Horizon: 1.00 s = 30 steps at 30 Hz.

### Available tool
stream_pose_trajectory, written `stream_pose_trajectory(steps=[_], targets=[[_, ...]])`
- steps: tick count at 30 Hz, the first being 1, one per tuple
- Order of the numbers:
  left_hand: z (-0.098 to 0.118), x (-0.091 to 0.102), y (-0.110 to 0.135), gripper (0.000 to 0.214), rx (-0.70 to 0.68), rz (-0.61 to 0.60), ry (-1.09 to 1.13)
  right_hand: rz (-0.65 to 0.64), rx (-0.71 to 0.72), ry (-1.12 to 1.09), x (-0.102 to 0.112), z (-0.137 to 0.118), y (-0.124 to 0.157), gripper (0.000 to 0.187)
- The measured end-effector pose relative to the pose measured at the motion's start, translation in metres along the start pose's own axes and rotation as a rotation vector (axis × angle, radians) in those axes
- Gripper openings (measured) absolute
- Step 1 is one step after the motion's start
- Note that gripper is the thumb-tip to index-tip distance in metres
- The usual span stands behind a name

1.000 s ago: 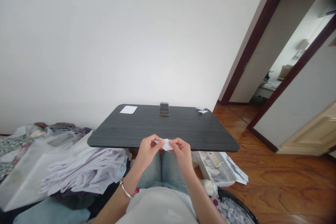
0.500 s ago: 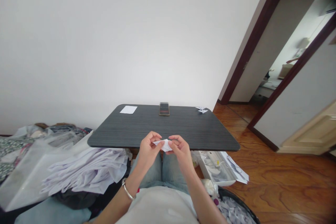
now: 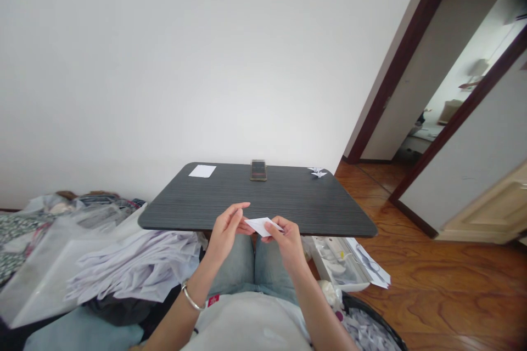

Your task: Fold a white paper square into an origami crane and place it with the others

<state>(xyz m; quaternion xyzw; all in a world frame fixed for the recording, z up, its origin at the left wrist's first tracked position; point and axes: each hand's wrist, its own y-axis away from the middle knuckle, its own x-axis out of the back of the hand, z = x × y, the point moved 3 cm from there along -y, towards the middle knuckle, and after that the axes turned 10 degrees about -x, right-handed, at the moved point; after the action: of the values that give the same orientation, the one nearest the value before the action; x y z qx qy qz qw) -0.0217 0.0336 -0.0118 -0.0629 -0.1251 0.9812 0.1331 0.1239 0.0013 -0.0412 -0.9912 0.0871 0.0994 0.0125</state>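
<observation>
Right hand [image 3: 287, 237]: pointed white paper [image 3: 259, 225]

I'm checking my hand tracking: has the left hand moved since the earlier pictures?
Yes. Judged against the dark table, the left hand has shifted leftward, away from the right hand, which holds the folded paper.

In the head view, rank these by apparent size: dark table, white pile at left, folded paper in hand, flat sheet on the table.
1. Dark table
2. White pile
Unranked: folded paper and flat sheet; too alike, folded paper nearer the camera and partly covered.
</observation>
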Motion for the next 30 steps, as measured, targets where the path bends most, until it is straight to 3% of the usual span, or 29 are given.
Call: stream_pose_trajectory(steps=[6, 16, 21, 30], targets=[[0.002, -0.005, 0.0, 0.05, -0.025, -0.05, -0.029, -0.014, 0.015, 0.024, 0.0, -0.001, 0.001, 0.031], [0.003, -0.001, 0.0, 0.035, -0.073, -0.109, -0.062, 0.008, 0.01, 0.014, 0.002, -0.002, 0.0, 0.031], [0.006, 0.007, -0.002, 0.021, -0.158, -0.163, -0.219, 0.04, 0.024, 0.021, 0.004, -0.002, -0.001, 0.033], [0.004, 0.011, -0.007, 0.016, -0.173, -0.171, -0.379, 0.052, 0.086, 0.15, 0.0, -0.003, 0.002, 0.028]])
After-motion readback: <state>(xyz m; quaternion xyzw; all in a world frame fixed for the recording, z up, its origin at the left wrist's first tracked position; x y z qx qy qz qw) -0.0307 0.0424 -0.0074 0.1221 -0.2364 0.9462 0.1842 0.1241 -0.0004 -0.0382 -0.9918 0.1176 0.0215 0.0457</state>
